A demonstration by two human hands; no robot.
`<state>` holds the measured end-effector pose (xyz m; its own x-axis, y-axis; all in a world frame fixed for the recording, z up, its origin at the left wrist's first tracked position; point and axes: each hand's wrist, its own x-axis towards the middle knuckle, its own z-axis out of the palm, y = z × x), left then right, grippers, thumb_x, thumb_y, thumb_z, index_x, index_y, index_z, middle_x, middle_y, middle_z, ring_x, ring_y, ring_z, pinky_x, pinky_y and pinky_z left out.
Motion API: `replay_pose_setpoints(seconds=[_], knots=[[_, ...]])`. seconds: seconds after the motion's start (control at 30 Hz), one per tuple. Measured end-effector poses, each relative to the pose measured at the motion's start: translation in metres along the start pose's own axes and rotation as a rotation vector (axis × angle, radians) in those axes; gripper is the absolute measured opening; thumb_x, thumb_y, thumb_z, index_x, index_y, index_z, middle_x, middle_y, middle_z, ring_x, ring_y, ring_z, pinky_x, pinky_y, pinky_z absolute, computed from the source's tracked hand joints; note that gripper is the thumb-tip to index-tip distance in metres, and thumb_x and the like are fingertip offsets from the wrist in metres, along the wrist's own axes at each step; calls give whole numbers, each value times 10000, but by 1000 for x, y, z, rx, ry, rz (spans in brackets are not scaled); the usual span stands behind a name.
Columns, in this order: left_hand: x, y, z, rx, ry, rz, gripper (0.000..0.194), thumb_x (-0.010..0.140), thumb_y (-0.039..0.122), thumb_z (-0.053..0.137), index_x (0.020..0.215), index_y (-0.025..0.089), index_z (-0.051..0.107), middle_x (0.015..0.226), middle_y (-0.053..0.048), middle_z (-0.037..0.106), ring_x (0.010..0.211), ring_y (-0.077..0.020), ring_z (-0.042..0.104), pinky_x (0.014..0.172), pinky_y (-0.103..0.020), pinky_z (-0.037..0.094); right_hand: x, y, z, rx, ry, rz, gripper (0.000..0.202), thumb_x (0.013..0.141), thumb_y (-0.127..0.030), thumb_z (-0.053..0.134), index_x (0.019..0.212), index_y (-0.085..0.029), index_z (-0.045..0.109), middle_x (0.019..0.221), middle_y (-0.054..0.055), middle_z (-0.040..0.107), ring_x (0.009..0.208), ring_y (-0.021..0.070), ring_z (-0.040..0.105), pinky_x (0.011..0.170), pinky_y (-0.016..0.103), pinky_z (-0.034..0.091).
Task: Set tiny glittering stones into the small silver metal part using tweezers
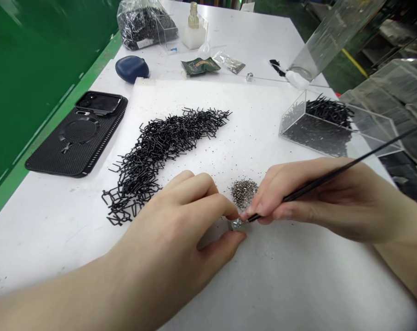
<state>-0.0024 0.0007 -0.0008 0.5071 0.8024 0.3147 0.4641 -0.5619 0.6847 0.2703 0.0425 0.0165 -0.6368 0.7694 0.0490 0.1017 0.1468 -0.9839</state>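
My left hand [180,220] is closed in a pinch, thumb and index finger around a small shiny, clear-silvery piece [236,224] low over the white work surface. My right hand [318,197] grips a thin black pen-like tool [311,185], whose long tapered handle slants up to the right. Its tip meets the small piece, but the exact kind of tool is hard to make out. Just beyond the fingertips lies a pile of tiny glittering brown-silver bits [243,191]. Farther left, a curved heap of short bent black pieces [163,142] covers part of the surface.
A black phone in a case [79,133] and a dark blue rounded case [131,68] lie at the left. At the right stands a clear box of black pieces [332,133]. Behind are a bagged black heap [144,27], a small bottle [193,18], packets [201,66] and a clear cylinder [327,41].
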Motion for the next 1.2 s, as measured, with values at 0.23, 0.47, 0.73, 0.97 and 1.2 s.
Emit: replay_pose_setpoints(seconds=[0.23,0.47,0.73,0.97,1.2], knots=[[-3,0,1,4,-5,-4,139,1037,132,750,1042,253,819,955,36,707,933,-152,699,859,-243,578,0,-1,1,17,13,18,84,1005,-263,953,1070,-310,978,961,43,935,871,204,890,750,246,712],[0,1,-1,5,-7,0,171,1032,107,736,1064,249,825,977,30,720,953,-157,708,866,-253,577,-2,0,2,5,14,-7,151,991,-207,953,1094,-314,978,978,34,939,886,202,893,759,240,714],[-1,0,-1,-3,1,3,145,1051,132,743,1067,253,821,984,39,713,952,-148,697,877,-245,569,0,-3,2,8,21,19,96,993,-243,961,1061,-308,980,954,33,937,855,186,890,740,212,707],[-2,0,0,7,-4,-9,138,1048,156,758,1068,276,821,972,49,707,944,-142,704,868,-236,572,-1,-5,0,-14,31,3,77,996,-274,966,1053,-324,979,938,21,935,852,185,894,740,219,716],[-2,-1,-2,46,-10,-31,134,1050,201,751,1070,319,812,996,59,709,918,-126,708,881,-209,576,-7,-14,-22,-291,209,17,39,945,-312,1004,954,-338,976,910,10,927,830,212,892,729,270,738]])
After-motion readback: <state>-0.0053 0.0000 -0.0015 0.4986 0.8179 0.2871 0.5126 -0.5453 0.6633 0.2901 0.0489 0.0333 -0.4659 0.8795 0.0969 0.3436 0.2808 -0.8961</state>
